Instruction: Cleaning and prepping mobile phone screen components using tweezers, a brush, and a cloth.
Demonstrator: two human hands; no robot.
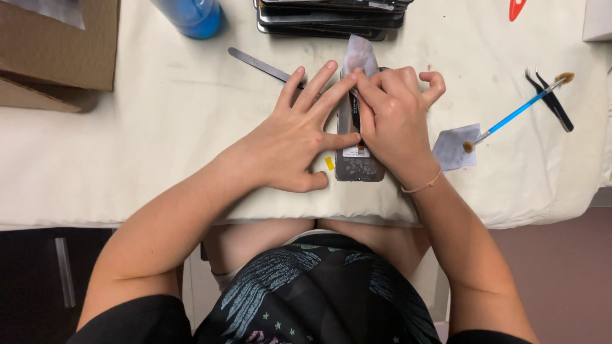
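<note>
A grey phone panel (357, 167) lies lengthwise on the white cloth-covered table (159, 146). My left hand (296, 137) is spread flat beside it, its fingers steadying the panel's left edge. My right hand (395, 121) rests on top of the panel, thumb and forefinger pinching a thin white film (360, 54) that rises from the panel's far end. A small yellow sticker (329, 163) lies on the cloth just left of the panel.
A metal spatula (258, 64) lies behind my left hand. A stack of dark panels (331, 19) stands at the back. A blue brush (519, 109), black tweezers (551, 102) and a white wipe (454, 148) lie right. Cardboard box (57, 44) and blue bottle (191, 16) sit left.
</note>
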